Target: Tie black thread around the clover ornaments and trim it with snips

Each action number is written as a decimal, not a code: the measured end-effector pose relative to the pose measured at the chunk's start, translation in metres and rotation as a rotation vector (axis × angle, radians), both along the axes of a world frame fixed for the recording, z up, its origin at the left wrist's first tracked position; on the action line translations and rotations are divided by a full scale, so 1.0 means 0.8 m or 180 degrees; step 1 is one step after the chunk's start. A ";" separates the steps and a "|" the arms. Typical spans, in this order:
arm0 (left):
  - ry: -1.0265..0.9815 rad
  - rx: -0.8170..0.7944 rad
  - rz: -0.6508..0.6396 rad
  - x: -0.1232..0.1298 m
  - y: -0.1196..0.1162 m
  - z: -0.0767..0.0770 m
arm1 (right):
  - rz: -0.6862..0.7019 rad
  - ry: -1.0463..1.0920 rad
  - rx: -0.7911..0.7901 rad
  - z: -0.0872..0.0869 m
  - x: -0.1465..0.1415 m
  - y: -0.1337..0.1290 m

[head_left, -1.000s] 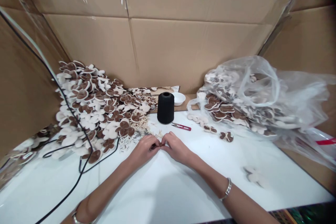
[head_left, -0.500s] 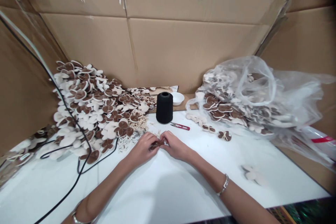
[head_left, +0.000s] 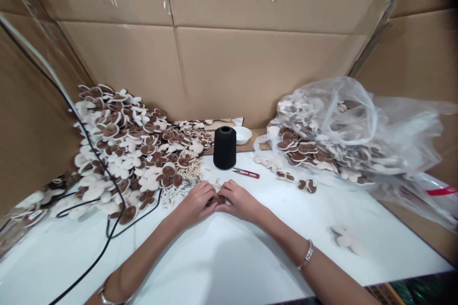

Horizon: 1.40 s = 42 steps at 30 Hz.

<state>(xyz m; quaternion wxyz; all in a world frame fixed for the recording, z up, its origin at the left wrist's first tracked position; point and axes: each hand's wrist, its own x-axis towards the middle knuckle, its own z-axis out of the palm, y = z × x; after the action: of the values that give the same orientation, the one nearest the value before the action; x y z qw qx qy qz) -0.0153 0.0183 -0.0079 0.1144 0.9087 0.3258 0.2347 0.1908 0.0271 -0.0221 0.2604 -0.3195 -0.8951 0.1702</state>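
Note:
My left hand and my right hand meet over the white table, both closed on a small brown fabric piece. Fingers cover most of it, so its full shape is hidden. Just beyond them lie red-handled thread snips beside a black cone of thread. To the left of my hands is a scatter of short pale strips. A brown piece tied with pale cord lies to the right.
A large heap of brown-and-white flower-shaped fabric pieces fills the left, with a black cable hanging before it. At right, a clear plastic bag holds more. A white bowl stands behind the cone. One white piece lies front right.
Both hands stay on the brown piece. My right fingers have come down over it and nearer the left fingers, so less of it shows.

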 end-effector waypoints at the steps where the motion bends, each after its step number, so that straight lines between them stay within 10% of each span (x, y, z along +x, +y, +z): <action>1: 0.0003 0.0001 -0.0013 0.000 -0.001 0.001 | 0.0045 -0.0003 0.0022 -0.002 0.001 0.001; 35: 0.0331 0.0203 0.0202 -0.006 -0.014 0.011 | 0.0316 -0.0093 0.0101 0.010 0.001 -0.004; 42: -0.0062 0.0470 0.0721 0.009 0.024 0.065 | 0.0299 0.0165 -0.0182 0.007 0.003 -0.006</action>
<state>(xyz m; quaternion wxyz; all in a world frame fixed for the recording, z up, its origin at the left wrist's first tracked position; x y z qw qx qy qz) -0.0079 0.0374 0.0439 0.0232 0.8697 0.4070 0.2782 0.1931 0.0224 -0.0168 0.2660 -0.2799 -0.8968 0.2160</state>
